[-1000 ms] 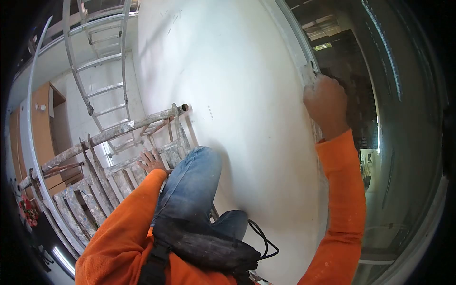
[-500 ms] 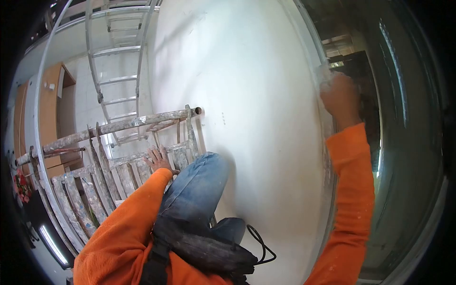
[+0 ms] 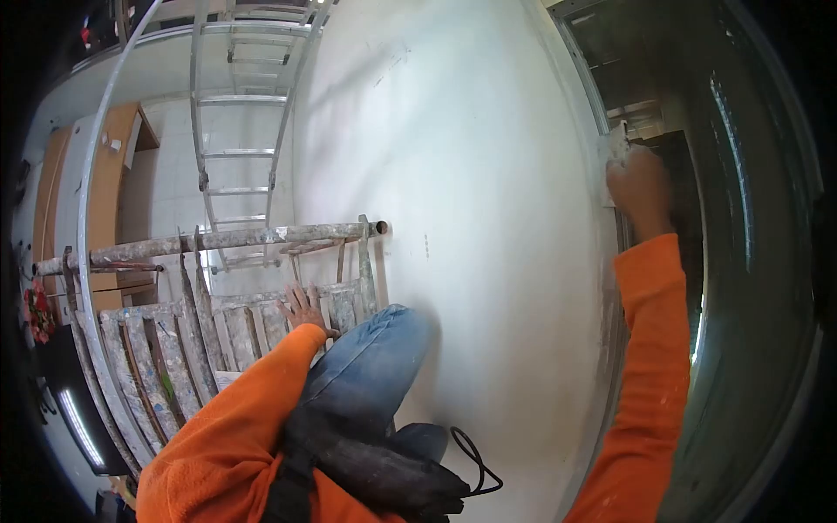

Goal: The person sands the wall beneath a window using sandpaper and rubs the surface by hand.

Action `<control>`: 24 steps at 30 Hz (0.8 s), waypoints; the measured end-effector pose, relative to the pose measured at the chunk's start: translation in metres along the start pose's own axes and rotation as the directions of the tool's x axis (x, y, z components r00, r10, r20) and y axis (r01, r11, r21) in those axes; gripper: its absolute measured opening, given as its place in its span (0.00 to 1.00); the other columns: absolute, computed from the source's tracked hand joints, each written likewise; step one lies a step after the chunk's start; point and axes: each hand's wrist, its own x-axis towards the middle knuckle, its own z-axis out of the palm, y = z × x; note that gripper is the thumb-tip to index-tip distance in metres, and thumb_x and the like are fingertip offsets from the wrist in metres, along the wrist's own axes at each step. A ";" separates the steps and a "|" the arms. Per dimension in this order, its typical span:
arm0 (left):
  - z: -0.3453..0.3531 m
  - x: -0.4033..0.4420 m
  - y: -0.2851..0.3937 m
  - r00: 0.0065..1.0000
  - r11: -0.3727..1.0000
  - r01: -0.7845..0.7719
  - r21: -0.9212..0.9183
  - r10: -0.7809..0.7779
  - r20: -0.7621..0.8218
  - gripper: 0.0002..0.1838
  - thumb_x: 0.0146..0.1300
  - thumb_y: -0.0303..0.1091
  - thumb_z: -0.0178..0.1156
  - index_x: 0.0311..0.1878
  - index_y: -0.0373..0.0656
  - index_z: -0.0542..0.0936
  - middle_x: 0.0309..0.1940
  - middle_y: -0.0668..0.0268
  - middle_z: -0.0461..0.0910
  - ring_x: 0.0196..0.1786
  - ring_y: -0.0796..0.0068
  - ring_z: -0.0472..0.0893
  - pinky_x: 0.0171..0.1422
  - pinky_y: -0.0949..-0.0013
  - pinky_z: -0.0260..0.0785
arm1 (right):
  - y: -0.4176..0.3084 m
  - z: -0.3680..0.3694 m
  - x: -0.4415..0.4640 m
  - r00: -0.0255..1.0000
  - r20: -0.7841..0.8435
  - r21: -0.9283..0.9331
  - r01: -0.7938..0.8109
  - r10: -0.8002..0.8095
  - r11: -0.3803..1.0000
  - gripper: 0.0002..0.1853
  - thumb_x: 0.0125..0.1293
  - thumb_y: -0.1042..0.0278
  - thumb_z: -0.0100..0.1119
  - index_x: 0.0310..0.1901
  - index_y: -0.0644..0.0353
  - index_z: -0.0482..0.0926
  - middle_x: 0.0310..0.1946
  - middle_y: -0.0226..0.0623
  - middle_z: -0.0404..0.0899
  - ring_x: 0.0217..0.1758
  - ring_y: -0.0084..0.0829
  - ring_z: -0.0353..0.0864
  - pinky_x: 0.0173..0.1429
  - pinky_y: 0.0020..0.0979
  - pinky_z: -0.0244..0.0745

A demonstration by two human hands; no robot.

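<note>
My left hand point(image 3: 307, 311) lies with spread fingers on the paint-spattered slatted platform point(image 3: 179, 357), beside my bent knee in blue jeans point(image 3: 370, 349). Nothing is held in it. At the upper right my right hand point(image 3: 641, 185) is closed round a small whitish tool or pad point(image 3: 618, 142), too small to make out fully. That piece touches the edge where the white wall point(image 3: 471, 218) meets the metal frame point(image 3: 582, 70) of the dark glass point(image 3: 750, 288).
A metal ladder point(image 3: 240, 154) stands at the upper left. A spattered tube point(image 3: 227, 239) runs along the platform's far side. A pale upright pole point(image 3: 88, 192) crosses the left side, before wooden cabinets point(image 3: 109, 179). A black strap loop point(image 3: 475, 458) hangs at my waist.
The view has shifted, so the wall, platform and ladder appear further right and lower. My right hand has stayed closed by the frame edge, and my left hand still rests on the slats.
</note>
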 end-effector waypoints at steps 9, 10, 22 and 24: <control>-0.002 -0.004 0.000 1.000 1.000 -0.010 -0.009 0.010 -0.017 0.80 0.34 0.73 0.74 0.81 0.47 0.35 0.80 0.43 0.30 0.81 0.37 0.27 0.74 0.22 0.22 | -0.027 -0.007 0.038 0.999 -0.034 0.011 0.032 -0.031 0.999 0.18 0.56 0.63 0.62 0.42 0.69 0.82 0.44 0.60 0.83 0.52 0.57 0.82 0.57 0.47 0.78; 0.005 0.000 -0.001 1.000 1.000 0.004 0.021 -0.004 -0.011 0.82 0.33 0.75 0.73 0.81 0.48 0.32 0.80 0.44 0.28 0.80 0.36 0.25 0.73 0.21 0.20 | -0.031 -0.007 0.041 0.999 -0.024 -0.038 0.039 -0.040 0.999 0.18 0.55 0.63 0.63 0.42 0.69 0.82 0.44 0.60 0.83 0.52 0.57 0.82 0.57 0.47 0.77; -0.006 -0.005 0.001 1.000 0.999 0.012 0.034 -0.013 0.027 0.81 0.34 0.76 0.72 0.81 0.48 0.32 0.81 0.45 0.29 0.80 0.36 0.25 0.73 0.20 0.20 | -0.030 -0.002 0.073 0.997 -0.004 -0.027 0.082 -0.082 0.996 0.18 0.56 0.64 0.62 0.45 0.68 0.82 0.46 0.58 0.83 0.54 0.56 0.82 0.58 0.48 0.77; -0.006 -0.007 -0.001 1.000 0.999 0.009 0.035 -0.010 0.024 0.81 0.33 0.76 0.72 0.81 0.48 0.32 0.81 0.45 0.29 0.80 0.36 0.25 0.72 0.20 0.20 | -0.024 -0.015 0.073 0.997 0.049 0.033 0.064 -0.065 0.997 0.18 0.56 0.64 0.61 0.44 0.68 0.82 0.46 0.58 0.83 0.54 0.56 0.82 0.58 0.48 0.77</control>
